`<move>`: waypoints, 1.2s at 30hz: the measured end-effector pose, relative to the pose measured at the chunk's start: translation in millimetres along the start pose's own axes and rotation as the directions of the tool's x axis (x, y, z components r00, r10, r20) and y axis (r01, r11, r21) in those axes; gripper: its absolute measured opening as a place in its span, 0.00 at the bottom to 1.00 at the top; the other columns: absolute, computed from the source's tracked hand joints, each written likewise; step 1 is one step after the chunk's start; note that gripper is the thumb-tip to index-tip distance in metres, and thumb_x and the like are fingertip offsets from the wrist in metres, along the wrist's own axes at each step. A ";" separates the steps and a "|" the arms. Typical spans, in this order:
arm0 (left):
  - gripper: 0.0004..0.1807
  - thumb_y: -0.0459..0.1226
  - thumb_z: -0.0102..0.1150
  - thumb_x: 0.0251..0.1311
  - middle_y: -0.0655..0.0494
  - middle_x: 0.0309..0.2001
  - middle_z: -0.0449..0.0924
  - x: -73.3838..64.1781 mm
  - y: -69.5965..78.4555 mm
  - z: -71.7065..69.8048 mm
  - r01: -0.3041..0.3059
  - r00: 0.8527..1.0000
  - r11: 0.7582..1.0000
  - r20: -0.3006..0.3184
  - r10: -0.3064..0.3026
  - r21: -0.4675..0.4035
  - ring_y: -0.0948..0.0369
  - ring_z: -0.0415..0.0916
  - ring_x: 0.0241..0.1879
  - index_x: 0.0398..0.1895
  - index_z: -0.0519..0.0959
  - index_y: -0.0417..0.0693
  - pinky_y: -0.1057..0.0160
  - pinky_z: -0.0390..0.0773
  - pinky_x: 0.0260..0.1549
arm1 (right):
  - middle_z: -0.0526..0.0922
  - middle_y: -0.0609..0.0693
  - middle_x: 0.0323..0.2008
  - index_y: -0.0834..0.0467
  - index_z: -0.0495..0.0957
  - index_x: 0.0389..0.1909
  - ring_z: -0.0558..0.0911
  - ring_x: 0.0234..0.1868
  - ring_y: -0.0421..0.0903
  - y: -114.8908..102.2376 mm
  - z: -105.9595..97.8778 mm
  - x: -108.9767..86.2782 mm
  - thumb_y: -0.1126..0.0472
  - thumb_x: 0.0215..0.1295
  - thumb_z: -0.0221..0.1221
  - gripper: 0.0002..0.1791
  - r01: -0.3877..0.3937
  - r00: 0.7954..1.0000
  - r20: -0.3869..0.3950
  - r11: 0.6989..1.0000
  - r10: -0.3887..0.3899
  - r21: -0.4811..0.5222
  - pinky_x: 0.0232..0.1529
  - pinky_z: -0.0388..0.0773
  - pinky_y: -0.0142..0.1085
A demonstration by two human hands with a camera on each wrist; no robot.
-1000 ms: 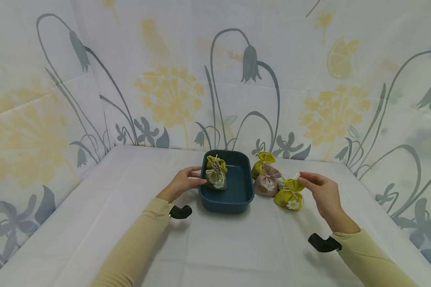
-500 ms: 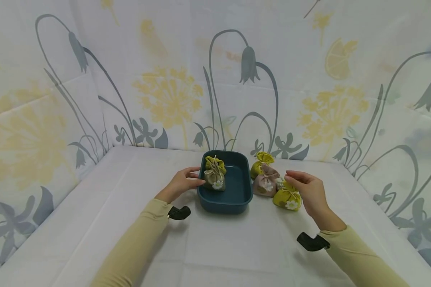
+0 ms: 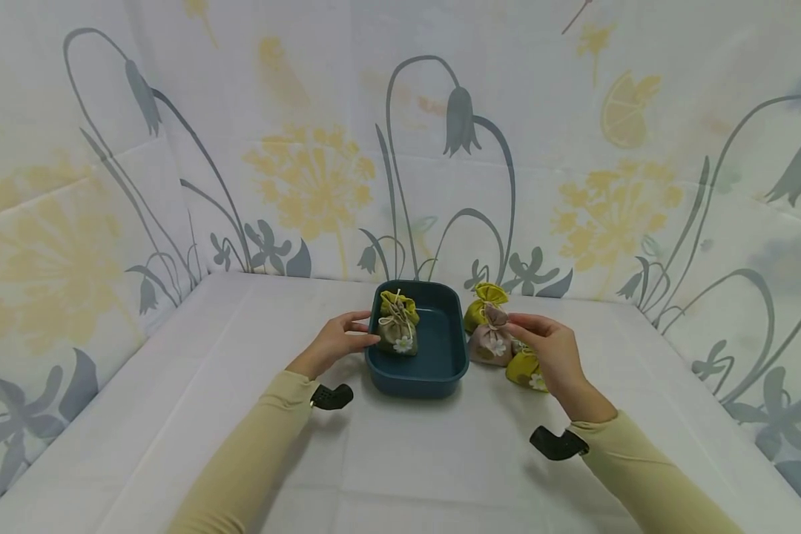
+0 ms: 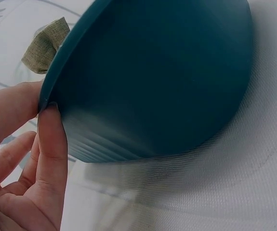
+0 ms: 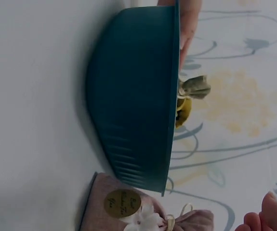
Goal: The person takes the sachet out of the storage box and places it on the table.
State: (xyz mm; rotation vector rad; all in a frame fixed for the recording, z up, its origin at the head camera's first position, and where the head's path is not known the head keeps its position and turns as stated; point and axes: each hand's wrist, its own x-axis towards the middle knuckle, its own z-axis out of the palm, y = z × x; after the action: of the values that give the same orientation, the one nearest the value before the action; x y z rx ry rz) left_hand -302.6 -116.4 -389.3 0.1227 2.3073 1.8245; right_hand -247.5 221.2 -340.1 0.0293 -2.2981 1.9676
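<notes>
My left hand (image 3: pixel 334 343) pinches the left rim of a teal plastic basin (image 3: pixel 414 387), thumb and finger on either side of the rim in the left wrist view. Inside the basin, at its left, an olive-grey drawstring pouch (image 3: pixel 398 340) with a white flower stands before a yellow-green one (image 3: pixel 409 307). My right hand (image 3: pixel 561 363) is at the gathered top of a dusty-pink pouch (image 3: pixel 489 347), overlapping it in the head view. Seen from the right wrist, its fingertips (image 5: pixel 270 209) are a little apart from that top, holding nothing.
Right of the basin, a yellow-green pouch (image 3: pixel 475 315) stands behind the pink one. Another yellow-green pouch (image 3: pixel 522 368) lies in front on the right, partly behind my hand. A white cloth (image 3: pixel 400 460) covers the table, with a flower-printed curtain (image 3: pixel 320 170) behind.
My right hand has moved left, from the front yellow-green pouch's top to the pink pouch's top. The left hand stays on the basin rim, and the pouches keep their places.
</notes>
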 end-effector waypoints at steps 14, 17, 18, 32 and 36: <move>0.35 0.37 0.66 0.54 0.42 0.55 0.69 -1.1 0.6 1.0 0.004 1.000 1.000 -0.007 -0.004 0.008 0.53 0.76 0.45 0.66 0.65 0.48 0.57 0.78 0.45 | 0.77 0.54 0.50 0.66 0.74 0.55 0.73 0.49 0.43 -11.1 30.8 6.9 0.55 0.60 0.63 0.26 -0.069 0.997 0.038 0.995 0.072 -0.078 0.49 0.72 0.27; 0.35 0.37 0.66 0.54 0.42 0.55 0.69 -1.5 0.6 1.1 0.009 1.000 1.000 -0.011 -0.008 0.012 0.53 0.76 0.45 0.66 0.65 0.49 0.58 0.78 0.45 | 0.76 0.55 0.50 0.66 0.74 0.55 0.72 0.50 0.46 -11.4 38.0 10.5 0.54 0.60 0.63 0.26 -0.090 0.994 0.058 0.994 0.093 -0.056 0.55 0.70 0.34; 0.35 0.37 0.66 0.54 0.42 0.55 0.70 -1.5 0.5 1.2 0.010 1.000 1.000 -0.011 -0.010 0.013 0.53 0.76 0.45 0.66 0.65 0.49 0.58 0.78 0.45 | 0.76 0.55 0.50 0.66 0.74 0.55 0.72 0.51 0.47 -11.5 40.3 11.4 0.55 0.60 0.63 0.26 -0.093 0.993 0.066 0.995 0.096 -0.046 0.57 0.69 0.37; 0.35 0.36 0.66 0.54 0.41 0.54 0.70 -2.3 2.2 0.5 -0.007 1.000 1.000 0.000 0.007 0.003 0.53 0.76 0.45 0.66 0.65 0.48 0.57 0.78 0.45 | 0.75 0.53 0.56 0.58 0.77 0.54 0.67 0.60 0.50 -20.6 62.7 26.0 0.52 0.59 0.63 0.23 -0.106 0.972 0.198 0.986 0.130 -0.128 0.64 0.57 0.48; 0.35 0.36 0.66 0.54 0.42 0.54 0.70 -1.4 0.4 0.4 -0.002 1.000 1.000 -0.002 0.002 0.003 0.53 0.76 0.45 0.66 0.65 0.49 0.57 0.78 0.45 | 0.75 0.54 0.55 0.60 0.77 0.54 0.66 0.62 0.51 -21.9 72.1 32.5 0.56 0.60 0.63 0.22 -0.123 0.964 0.222 0.985 0.147 -0.117 0.65 0.58 0.47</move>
State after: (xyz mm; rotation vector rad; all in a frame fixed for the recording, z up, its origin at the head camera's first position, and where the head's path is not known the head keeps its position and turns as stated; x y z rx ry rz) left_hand -301.1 -116.1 -388.8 0.1243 2.3123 1.8228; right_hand -283.3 148.7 -326.1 0.0985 -2.6096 2.0011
